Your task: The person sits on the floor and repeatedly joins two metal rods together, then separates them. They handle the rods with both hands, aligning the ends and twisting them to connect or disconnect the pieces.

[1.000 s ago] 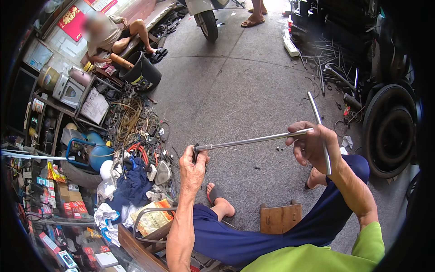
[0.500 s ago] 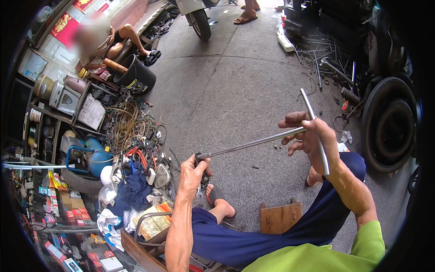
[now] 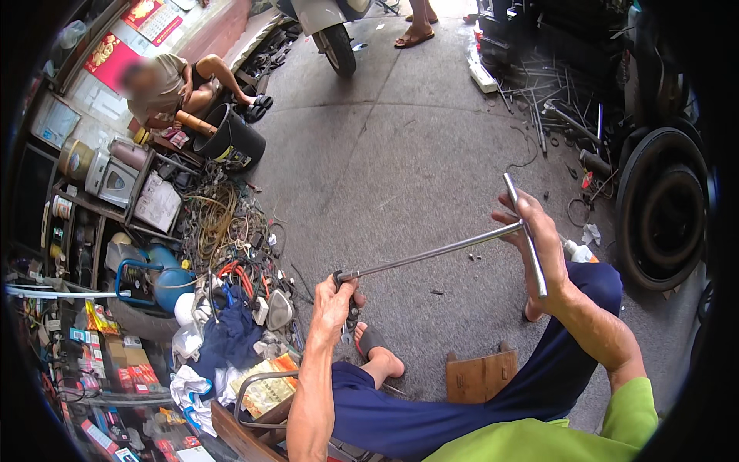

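Note:
A silver T-handle wrench (image 3: 431, 254) stretches between my two hands, its long shaft slanting up to the right. My right hand (image 3: 545, 242) is at the crossbar, which lies against the palm while some fingers reach past the shaft. At the shaft's lower left end, my left hand (image 3: 332, 308) is closed around a small dark part (image 3: 338, 279) that meets the wrench's tip. Most of this part is hidden by the fingers. Below that hand, a metal spanner end (image 3: 346, 333) shows; whether I grip it I cannot tell.
On the left lie tangled cables (image 3: 208, 223), a blue tank (image 3: 171, 286) and boxed goods. A black bucket (image 3: 240, 138) stands beside a seated person (image 3: 158, 92). Loose metal rods (image 3: 554, 115) and a dark wheel (image 3: 663, 212) are at right. A small wooden stool (image 3: 481, 377) sits between my legs.
The T-handle wrench's crossbar has turned slightly and dropped a little. My right hand has shifted with it, its fingers drawn in closer. My left hand stays nearly in place.

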The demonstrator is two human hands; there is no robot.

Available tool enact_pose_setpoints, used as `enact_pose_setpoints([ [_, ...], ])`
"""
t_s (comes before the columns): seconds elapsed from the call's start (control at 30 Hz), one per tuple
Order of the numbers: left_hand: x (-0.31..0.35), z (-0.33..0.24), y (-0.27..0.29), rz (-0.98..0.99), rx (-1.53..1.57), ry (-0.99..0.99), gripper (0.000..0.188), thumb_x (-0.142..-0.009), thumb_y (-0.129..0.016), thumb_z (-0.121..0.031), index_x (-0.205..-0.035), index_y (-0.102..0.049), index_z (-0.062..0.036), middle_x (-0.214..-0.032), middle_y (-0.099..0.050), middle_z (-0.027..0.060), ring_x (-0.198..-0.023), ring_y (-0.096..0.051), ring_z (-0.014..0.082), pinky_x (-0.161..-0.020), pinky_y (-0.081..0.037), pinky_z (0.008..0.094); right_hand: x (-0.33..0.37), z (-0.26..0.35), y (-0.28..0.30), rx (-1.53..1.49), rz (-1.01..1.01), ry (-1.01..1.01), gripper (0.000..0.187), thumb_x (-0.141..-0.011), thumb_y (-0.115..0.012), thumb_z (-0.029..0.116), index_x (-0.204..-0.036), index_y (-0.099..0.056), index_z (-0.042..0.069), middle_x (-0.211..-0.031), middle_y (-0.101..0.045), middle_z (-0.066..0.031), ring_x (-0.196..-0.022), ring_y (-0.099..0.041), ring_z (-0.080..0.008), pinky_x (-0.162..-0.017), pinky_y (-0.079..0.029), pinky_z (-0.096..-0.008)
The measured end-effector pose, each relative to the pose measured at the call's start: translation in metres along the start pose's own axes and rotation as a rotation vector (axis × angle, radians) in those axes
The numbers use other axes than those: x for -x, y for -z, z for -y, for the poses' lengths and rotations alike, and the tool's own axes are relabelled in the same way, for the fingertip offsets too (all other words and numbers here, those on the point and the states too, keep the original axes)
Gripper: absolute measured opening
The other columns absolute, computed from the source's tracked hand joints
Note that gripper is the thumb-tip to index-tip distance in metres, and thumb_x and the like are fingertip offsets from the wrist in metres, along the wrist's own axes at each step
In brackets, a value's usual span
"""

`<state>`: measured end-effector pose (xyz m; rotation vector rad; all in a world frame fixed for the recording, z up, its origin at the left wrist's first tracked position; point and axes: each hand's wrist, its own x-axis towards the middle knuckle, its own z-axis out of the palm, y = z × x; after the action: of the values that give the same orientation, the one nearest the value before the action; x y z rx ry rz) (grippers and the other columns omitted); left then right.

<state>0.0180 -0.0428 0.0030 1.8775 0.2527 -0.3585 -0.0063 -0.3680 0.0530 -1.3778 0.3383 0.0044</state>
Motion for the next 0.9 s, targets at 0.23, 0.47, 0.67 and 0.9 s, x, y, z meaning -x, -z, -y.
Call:
enact_pose_setpoints([
  [0.23, 0.003, -0.002, -0.006, -0.021, -0.040, 0.060, 0.018, -0.091, -0.056, -0.021, -0.088, -0.060, -0.0036, -0.068, -0.063, 0.0074, -0.061, -0.059, 0.0133, -0.058, -0.045, 0.0271, -0.008, 0.002, 0.000, 0.098, -0.085, 0.212, 0.085, -0.089, -0.026, 0.070, -0.138, -0.044, 0.002, -0.137, -0.044, -0.0249, -0.136, -0.033, -0.0326, -0.116, -0.017, -0.0496],
  [0.47, 0.001, 0.005, -0.004, 0.016, -0.010, 0.063, 0.019, -0.091, -0.057, -0.022, -0.089, -0.060, -0.0034, -0.069, -0.063, 0.0078, -0.062, -0.060, 0.0144, -0.059, -0.046, 0.0272, -0.008, 0.010, 0.002, 0.193, 0.083, 0.387, 0.085, -0.087, -0.011, 0.074, -0.105, -0.053, 0.003, -0.106, -0.052, -0.0178, -0.107, -0.043, -0.0266, -0.100, -0.029, -0.0423],
  [0.67, 0.009, -0.004, -0.008, 0.121, -0.059, 0.153, 0.020, -0.090, -0.058, -0.023, -0.091, -0.061, -0.0034, -0.068, -0.062, 0.0062, -0.064, -0.061, 0.0156, -0.061, -0.046, 0.0287, -0.012, 0.006, 0.014, 0.268, 0.194, 0.391, 0.098, -0.084, 0.003, 0.077, -0.074, -0.061, 0.003, -0.076, -0.059, -0.0105, -0.076, -0.054, -0.0201, -0.084, -0.041, -0.0356],
  [0.9, 0.012, 0.019, -0.027, 0.387, 0.061, 0.383, 0.018, -0.090, -0.057, -0.022, -0.089, -0.060, -0.0041, -0.068, -0.061, 0.0062, -0.062, -0.061, 0.0162, -0.056, -0.048, 0.0289, -0.002, 0.015, 0.021, 0.407, 0.122, 0.686, 0.086, -0.080, -0.013, 0.077, -0.062, -0.054, 0.004, -0.064, -0.057, -0.0061, -0.050, -0.047, -0.0118, -0.048, -0.036, -0.0242],
])
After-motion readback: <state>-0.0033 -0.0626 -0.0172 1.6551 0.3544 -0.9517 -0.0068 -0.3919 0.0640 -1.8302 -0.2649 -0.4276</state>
